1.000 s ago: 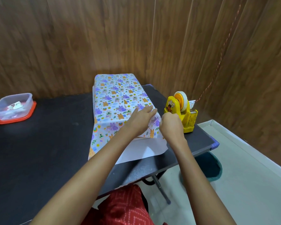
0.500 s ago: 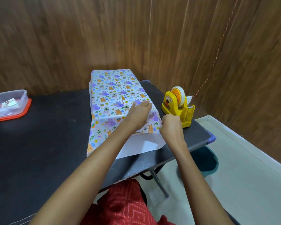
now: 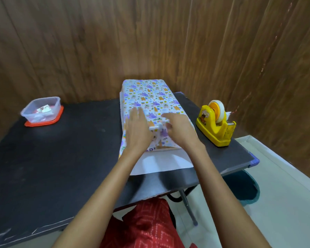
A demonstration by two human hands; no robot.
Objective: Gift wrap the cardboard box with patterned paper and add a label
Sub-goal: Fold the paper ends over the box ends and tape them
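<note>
The cardboard box lies on the black table [image 3: 61,158], covered by patterned paper [image 3: 150,97] with animal prints. Its near end [image 3: 164,149] still shows bare cardboard, and the paper's white underside [image 3: 159,163] spreads toward me. My left hand [image 3: 137,127] lies flat on the top of the wrapped box, fingers apart. My right hand [image 3: 178,128] is beside it, holding a short strip of tape [image 3: 156,127] against the paper seam between the two hands.
A yellow tape dispenser [image 3: 215,124] stands at the table's right edge, just right of the box. A clear plastic container [image 3: 41,110] on an orange lid sits at the far left. A teal bin [image 3: 243,188] is on the floor under the right corner. A wooden wall is behind.
My right hand has come from the tape dispenser over to the box top with a tape strip. My left hand slid left along the paper. The camera view shifted.
</note>
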